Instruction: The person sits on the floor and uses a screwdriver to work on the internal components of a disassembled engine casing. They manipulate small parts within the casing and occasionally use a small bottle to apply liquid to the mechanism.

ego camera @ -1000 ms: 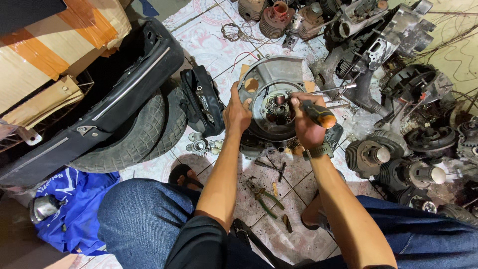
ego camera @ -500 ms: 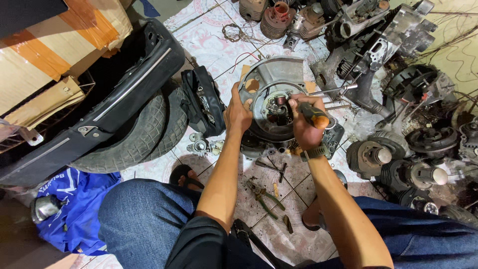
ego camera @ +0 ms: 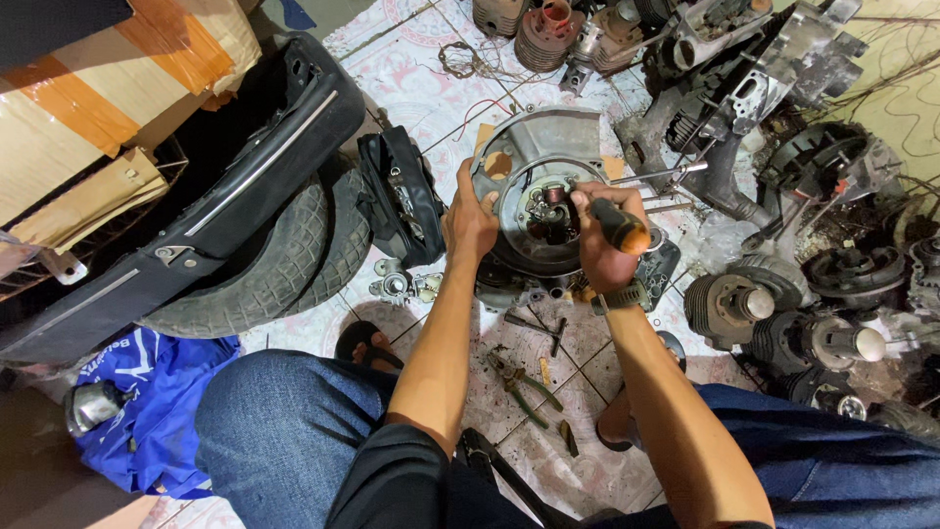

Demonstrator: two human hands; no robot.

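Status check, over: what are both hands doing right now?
Left hand steadies engine casing. Right hand grips orange-handled screwdriver at its centre. Pliers on floor, nothing blocking.

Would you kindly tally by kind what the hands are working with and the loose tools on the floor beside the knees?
Engine casing with stator plate: 1
Screwdriver, black and orange handle: 1
Pliers: 1
Total: 3

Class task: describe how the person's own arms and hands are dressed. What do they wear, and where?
Both forearms are bare, with no gloves on the left hand or the right hand. A dark watch with a wide strap circles the right wrist. Black sleeves end near the elbows; no rings can be made out.
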